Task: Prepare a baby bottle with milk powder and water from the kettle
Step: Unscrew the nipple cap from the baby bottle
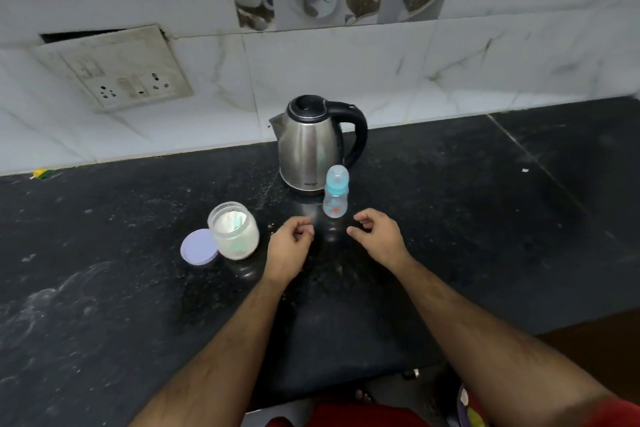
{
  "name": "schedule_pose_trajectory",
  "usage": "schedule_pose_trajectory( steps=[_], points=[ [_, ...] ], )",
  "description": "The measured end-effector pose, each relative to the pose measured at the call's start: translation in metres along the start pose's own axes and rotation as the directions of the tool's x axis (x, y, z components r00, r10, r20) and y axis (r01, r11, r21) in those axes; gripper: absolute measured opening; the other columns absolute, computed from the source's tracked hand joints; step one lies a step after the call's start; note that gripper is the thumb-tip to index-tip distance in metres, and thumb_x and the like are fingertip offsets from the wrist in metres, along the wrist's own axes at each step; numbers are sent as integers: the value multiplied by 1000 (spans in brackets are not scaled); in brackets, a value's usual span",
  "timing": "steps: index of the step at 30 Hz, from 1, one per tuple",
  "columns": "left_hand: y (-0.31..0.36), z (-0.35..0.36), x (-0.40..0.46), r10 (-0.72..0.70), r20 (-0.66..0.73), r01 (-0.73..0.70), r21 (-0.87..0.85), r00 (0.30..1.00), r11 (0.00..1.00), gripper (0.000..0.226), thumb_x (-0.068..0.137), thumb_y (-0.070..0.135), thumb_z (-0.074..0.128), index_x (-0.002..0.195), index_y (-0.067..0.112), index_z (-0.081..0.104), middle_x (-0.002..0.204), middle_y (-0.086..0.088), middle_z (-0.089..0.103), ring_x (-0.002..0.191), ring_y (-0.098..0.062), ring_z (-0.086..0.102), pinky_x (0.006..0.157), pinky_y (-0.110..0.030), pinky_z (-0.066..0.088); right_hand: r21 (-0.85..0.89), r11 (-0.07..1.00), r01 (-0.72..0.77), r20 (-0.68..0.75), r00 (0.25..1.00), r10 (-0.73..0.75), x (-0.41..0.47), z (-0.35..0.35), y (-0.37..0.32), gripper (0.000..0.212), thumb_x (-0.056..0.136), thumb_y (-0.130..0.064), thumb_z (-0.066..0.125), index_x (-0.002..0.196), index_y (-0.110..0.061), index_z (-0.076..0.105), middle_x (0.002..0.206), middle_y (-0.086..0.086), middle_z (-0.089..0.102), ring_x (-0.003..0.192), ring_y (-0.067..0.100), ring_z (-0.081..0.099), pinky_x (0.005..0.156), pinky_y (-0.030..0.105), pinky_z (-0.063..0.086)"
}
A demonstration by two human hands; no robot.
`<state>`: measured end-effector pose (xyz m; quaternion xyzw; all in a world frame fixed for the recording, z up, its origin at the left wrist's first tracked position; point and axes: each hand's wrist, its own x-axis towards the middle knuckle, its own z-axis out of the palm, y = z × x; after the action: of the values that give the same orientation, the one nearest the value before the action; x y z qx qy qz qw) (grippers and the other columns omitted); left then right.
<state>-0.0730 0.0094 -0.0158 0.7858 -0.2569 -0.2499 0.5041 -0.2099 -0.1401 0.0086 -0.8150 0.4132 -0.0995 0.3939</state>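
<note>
Head view: both hands' fingers (pixel 304 230) hovering loosely curled, empty; just beyond, light, slippery baby bottle (pixel 335 196) needing a mid-body grip.

Dim, soft overhead light, faint glare on the dark countertop (pixel 450 218), slight overall blur, wide-angle bending at the edges.

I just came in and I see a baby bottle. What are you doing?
A person is getting a baby bottle ready on the dark counter. Both hands, the left hand and right hand, hover just in front of it, loosely curled, holding nothing. The bottle stands capped in front of the kettle. The milk powder jar is open, its lid beside it.
</note>
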Motion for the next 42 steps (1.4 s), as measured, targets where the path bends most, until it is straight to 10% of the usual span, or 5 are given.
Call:
schedule_pose_trajectory(
  steps=[7, 16, 23, 35, 42],
  points=[
    [26, 31, 43, -37, -38, 36, -26, 999, 999, 32, 91, 22, 65, 123, 21, 63, 108, 6, 70, 98, -11, 67, 94, -45, 55, 90, 994, -65, -11, 998, 66, 44, -35, 16, 45, 83, -23, 78, 124, -14, 60, 121, 6, 64, 111, 19, 61, 99, 35, 50],
    [11, 44, 83, -146, 44, 150, -95, 988, 984, 86, 59, 44, 72, 140, 24, 49, 135, 4, 60, 114, -12, 64, 106, -44, 47, 15, 999, -47, 324, 945, 40, 94, -30, 2, 81, 82, 3, 70, 152, -16, 32, 151, 13, 43, 127, 26, 52, 91, 30, 49],
    [33, 45, 71, -75, 98, 83, -82, 992, 993, 58, 84, -1, 66, 139, 15, 53, 133, 0, 64, 117, -14, 63, 106, -47, 48, -3, 999, 48, 369, 928, -44, 97, -10, -9, 60, 84, 4, 58, 140, -14, 49, 140, 7, 57, 130, 25, 53, 108, 44, 45],
    [56, 29, 22, 30, 65, -21, -133, 997, 991, 36, 92, 9, 66, 127, 17, 63, 110, 5, 73, 89, 5, 68, 67, -12, 51, 114, 983, 142, 209, 964, -163, 33, -18, -8, 67, 80, -20, 78, 139, -20, 46, 133, -1, 57, 122, 15, 54, 104, 40, 47],
    [70, 11, -14, 115, 190, -89, -140, 975, 986, 23, 90, 19, 70, 113, 14, 71, 101, 6, 76, 90, 1, 70, 79, -14, 50, 331, 943, 48, 92, 992, -82, -25, -15, -9, 55, 75, -23, 81, 120, -22, 49, 110, -4, 61, 99, 13, 63, 85, 37, 56]
  ],
)
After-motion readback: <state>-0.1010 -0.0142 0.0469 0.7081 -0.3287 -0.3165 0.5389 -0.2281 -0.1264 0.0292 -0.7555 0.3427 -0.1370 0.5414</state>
